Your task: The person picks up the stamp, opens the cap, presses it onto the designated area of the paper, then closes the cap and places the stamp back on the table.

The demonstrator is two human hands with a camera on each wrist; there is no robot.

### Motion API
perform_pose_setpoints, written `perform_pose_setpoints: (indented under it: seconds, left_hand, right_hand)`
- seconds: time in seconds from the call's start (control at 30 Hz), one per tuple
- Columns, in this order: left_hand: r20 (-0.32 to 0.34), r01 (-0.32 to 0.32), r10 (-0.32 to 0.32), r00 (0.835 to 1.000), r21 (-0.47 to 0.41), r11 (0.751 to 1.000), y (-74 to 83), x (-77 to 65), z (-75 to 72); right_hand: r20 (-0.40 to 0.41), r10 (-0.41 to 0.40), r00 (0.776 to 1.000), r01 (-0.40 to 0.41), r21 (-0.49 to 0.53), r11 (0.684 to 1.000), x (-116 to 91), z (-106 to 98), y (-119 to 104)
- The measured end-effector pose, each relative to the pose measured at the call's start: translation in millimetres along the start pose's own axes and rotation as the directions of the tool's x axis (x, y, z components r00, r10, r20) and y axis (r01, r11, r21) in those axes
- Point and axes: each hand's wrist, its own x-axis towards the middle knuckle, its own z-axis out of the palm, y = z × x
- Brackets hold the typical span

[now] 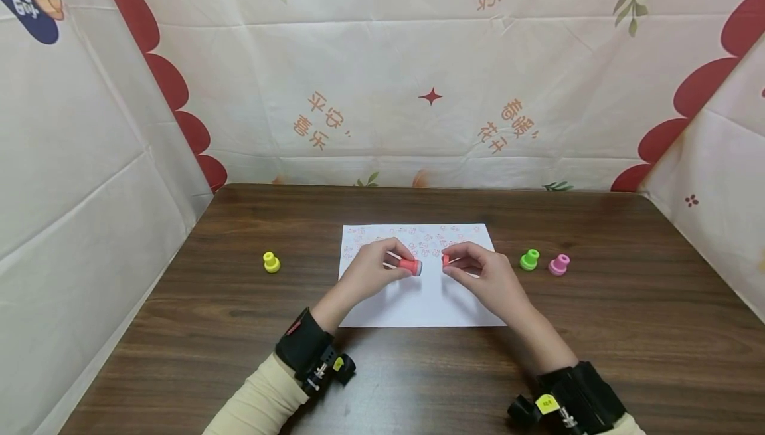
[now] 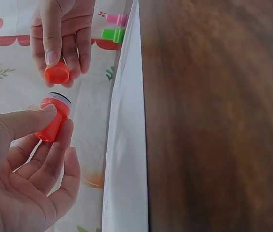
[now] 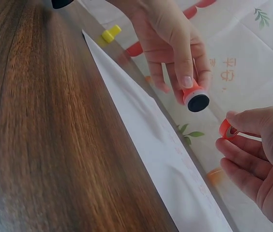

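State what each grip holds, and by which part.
Left grip: the red stamp, pinched by its red body, dark end free. Right grip: the small red cap, pinched by its side wall.

Angling the left forearm (image 1: 330, 309) and right forearm (image 1: 544, 337) inward, pinching between thumb (image 2: 27, 123) and fingers (image 2: 54, 162) with the left hand (image 1: 370, 269), pinching likewise with the right hand (image 1: 487, 281), facing both hands toward each other, holding them near but apart, bending the lower fingers loosely.
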Motion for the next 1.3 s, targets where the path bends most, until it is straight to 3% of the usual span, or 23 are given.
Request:
perform_pose_setpoints:
  seconds: [1.3]
  left_hand:
    - [0.013, -0.007, 0.007, 1.000, -0.016, 1.000, 8.3, 2.9, 7.1]
  right_hand:
    - [0.029, -0.012, 0.999, 0.011, 0.024, 1.000, 1, 13, -6]
